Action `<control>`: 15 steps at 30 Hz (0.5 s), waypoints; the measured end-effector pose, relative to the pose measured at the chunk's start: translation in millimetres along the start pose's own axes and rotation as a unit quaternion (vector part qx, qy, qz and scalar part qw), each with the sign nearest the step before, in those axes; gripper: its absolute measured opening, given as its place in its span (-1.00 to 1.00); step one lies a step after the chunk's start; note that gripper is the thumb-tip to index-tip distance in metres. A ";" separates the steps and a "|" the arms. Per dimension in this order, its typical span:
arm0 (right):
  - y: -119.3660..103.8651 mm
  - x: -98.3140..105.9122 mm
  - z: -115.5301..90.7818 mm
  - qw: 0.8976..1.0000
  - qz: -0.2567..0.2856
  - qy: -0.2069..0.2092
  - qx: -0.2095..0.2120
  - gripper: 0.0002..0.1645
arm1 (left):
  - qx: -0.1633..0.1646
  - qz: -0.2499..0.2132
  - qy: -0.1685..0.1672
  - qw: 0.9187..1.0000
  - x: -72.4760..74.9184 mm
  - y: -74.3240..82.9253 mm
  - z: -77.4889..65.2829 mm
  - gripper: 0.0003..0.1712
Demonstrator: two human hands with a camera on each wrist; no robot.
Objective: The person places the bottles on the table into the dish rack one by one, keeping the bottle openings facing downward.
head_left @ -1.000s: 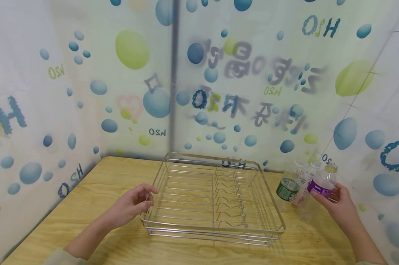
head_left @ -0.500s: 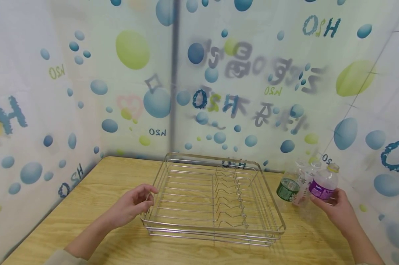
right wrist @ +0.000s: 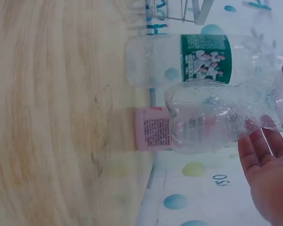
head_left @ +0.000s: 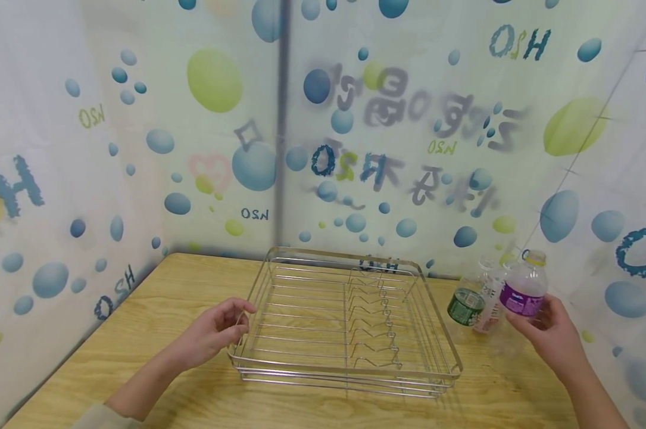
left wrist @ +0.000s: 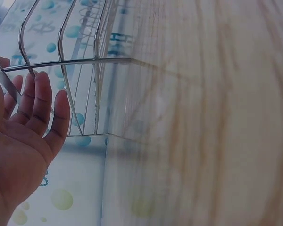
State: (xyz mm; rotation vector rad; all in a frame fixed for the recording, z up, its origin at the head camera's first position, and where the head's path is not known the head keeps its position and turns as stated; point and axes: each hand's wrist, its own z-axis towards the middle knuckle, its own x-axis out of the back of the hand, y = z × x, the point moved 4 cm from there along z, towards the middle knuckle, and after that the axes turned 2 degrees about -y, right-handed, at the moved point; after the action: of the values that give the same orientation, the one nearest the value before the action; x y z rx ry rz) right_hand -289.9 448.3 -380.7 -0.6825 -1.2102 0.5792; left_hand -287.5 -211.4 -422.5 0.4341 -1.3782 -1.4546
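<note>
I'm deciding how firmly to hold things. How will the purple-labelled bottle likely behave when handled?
The purple-labelled bottle is likely light for its size: no liquid shows through it. Its clear plastic looks thin, so a hard squeeze may dent it. Its rounded body would probably roll if laid down.

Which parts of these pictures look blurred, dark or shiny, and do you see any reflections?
Head view: evenly bright, wire rack fairly clear, grey writing on the backdrop soft; left wrist view: dimmer, left hand shaded, table grain blurred, faint rack reflections on its surface; right wrist view: table grain soft, bright glints on the held clear bottle, faint reflections on the tabletop.
</note>
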 end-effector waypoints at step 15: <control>-61.9 -14.4 -15.7 0.985 0.065 0.024 0.156 -0.14 | 0.002 -0.003 0.002 1.000 0.0 0.0 -0.4 -0.66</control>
State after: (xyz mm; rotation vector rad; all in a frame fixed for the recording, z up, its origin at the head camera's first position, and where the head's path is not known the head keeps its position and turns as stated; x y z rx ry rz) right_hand -275.8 393.9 -347.2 -0.5076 -1.0063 0.8383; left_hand -287.2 -211.6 -422.6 0.4432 -1.3771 -1.4553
